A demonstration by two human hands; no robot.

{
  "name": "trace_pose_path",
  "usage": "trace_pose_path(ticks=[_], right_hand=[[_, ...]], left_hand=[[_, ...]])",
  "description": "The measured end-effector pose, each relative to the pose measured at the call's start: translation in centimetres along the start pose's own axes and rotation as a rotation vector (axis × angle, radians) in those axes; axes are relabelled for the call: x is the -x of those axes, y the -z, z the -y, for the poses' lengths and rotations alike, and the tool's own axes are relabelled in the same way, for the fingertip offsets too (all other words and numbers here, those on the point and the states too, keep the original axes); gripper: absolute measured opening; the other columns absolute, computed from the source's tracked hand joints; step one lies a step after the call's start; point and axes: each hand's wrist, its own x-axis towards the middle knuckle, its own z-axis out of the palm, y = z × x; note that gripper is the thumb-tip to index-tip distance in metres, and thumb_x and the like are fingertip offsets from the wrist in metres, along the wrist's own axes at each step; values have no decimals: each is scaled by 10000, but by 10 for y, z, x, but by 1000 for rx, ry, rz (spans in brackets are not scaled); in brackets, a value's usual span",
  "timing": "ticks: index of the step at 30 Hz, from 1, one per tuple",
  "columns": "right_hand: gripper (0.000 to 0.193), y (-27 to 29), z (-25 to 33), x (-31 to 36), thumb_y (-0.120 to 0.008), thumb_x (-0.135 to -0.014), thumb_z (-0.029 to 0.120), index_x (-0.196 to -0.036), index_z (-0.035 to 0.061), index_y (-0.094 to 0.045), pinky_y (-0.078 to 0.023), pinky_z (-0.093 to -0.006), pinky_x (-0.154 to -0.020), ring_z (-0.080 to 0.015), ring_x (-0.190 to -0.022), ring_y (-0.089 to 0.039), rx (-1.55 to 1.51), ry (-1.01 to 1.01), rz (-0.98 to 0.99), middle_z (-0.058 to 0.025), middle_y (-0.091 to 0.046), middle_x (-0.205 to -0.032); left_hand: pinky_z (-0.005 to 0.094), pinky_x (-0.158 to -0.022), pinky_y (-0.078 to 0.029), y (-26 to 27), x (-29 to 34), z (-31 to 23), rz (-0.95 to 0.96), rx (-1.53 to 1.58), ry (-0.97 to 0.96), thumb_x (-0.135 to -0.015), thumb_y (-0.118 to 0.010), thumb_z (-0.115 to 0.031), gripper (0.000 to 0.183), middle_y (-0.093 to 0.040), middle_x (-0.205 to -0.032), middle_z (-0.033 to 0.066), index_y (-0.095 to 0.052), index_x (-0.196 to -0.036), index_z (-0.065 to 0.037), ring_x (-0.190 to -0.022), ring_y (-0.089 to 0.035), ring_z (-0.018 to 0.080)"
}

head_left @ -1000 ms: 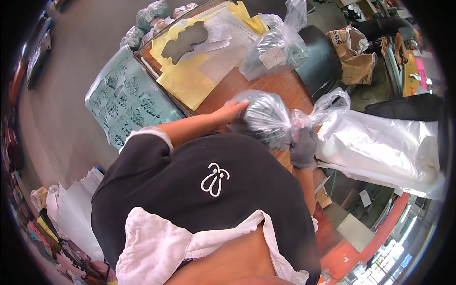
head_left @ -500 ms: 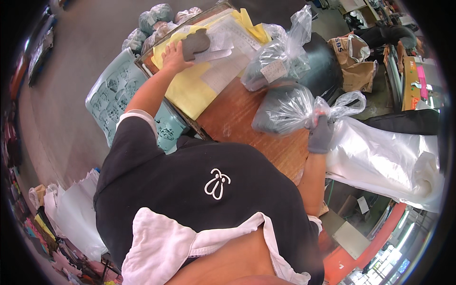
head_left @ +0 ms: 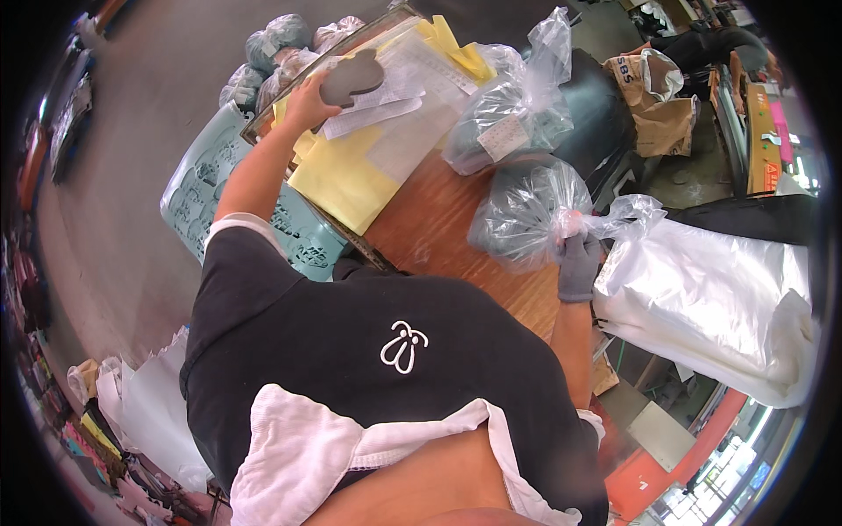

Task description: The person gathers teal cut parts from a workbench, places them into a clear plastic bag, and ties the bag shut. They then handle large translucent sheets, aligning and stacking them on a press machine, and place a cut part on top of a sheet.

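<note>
At the far left of the table, my bare left hand (head_left: 309, 103) grips a flat grey piece (head_left: 353, 79) with a lobed, wavy outline, held tilted above the papers. Under it lie yellow sheets (head_left: 344, 186) and white printed sheets (head_left: 405, 145). On the right, my right hand (head_left: 579, 267), in a grey glove with reddish fingertips, is closed on the gathered neck of a clear plastic bag (head_left: 526, 210) resting on the brown wooden table (head_left: 438, 219). The bag's contents look dark but cannot be made out. A second tied clear bag (head_left: 504, 131) with a white label stands just behind.
A pale teal plastic chair (head_left: 197, 197) stands left of the table. Several filled bags (head_left: 279, 39) lie beyond it. To the right are a black bulky object (head_left: 601, 110), a brown paper sack (head_left: 662, 114) and a white plastic-wrapped bundle (head_left: 702, 298). Another person (head_left: 702, 66) bends at far right.
My left hand has taken hold of the grey piece and raised its edge from the papers. The right hand has shifted slightly left and down, still on the bag's neck.
</note>
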Motion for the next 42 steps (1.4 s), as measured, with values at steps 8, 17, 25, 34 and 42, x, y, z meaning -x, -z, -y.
trace_pose_path(ticks=[8,17,25,34,42], right_hand=[[240,-4,-8,3,-502,-841,108,-1043,16,-593,-339,-176,-516,-20,-582,-422,91,21,-44,50,-496,-671],[311,-2,-15,6,-497,-839,81,-1137,-4,-523,-360,-173,-538,-23,-610,-434,26,9,-18,44,-509,-739],[336,4,-29,2,-545,-858,129,-1171,10,-512,-358,-166,-560,-18,-664,-441,55,102,65,52,-533,-822],[337,7,-36,0,-536,-857,104,-1178,6,-506,-349,-167,-534,-15,-625,-421,46,173,112,51,-526,-803],[117,8,-42,1,-539,-801,94,-713,21,-563,-331,-198,-472,-26,-534,-424,53,147,0,39,-510,-612]], left_hand=[[452,-935,-345,-2,-58,-40,119,-111,-288,-540,-740,-265,824,-501,-1223,69,-398,-1289,-210,-1115,-452,312],[554,-1033,-203,-31,-60,-37,326,-303,-200,-635,-728,-235,865,-387,-1349,60,-268,-1367,-242,-1289,-297,272],[399,-713,-461,-20,70,-25,529,-209,-237,-747,-595,-231,229,-571,-868,96,-602,-947,-120,-836,-580,290],[408,-793,-459,-28,79,-16,277,-302,-55,-815,-440,-113,432,-529,-1060,111,-412,-1246,-135,-960,-554,309],[395,-827,-458,-11,45,-34,404,-326,-114,-737,-577,-171,404,-503,-1142,146,-519,-1130,-98,-1012,-538,309]])
